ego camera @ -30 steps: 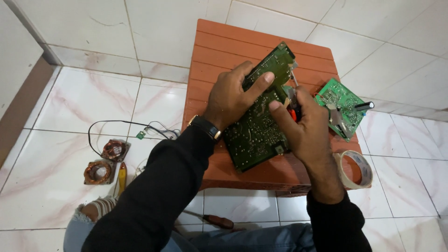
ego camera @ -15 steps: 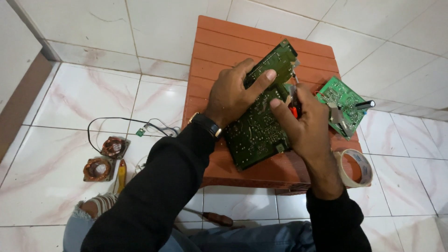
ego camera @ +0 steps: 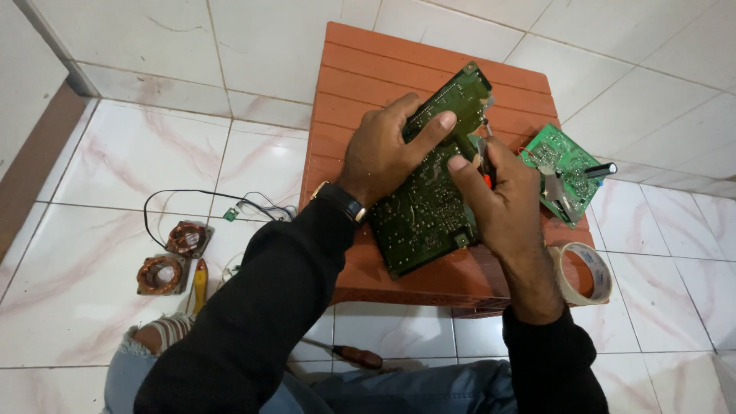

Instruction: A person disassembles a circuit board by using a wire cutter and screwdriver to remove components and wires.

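Note:
A long dark green circuit board (ego camera: 429, 199) lies solder side up on a low orange-brown slatted stool (ego camera: 360, 84). My left hand (ego camera: 383, 149) presses on the board's upper half, thumb stretched across it. My right hand (ego camera: 498, 203) rests on the board's right edge and grips a small tool with a red handle (ego camera: 486, 178) whose metal tip meets the board edge near its top. A dark watch (ego camera: 341, 201) sits on my left wrist.
A smaller bright green circuit board (ego camera: 563, 172) with a black cylinder lies at the stool's right edge. A tape roll (ego camera: 584, 274) sits at the right corner. On the tiled floor: two copper coils (ego camera: 172, 257), wires (ego camera: 199, 199), a yellow tool (ego camera: 199, 284), a brown-handled screwdriver (ego camera: 356, 355).
Both hands stay on the dark board in nearly the same place; the board has tilted only slightly and my right hand has shifted a little along its edge.

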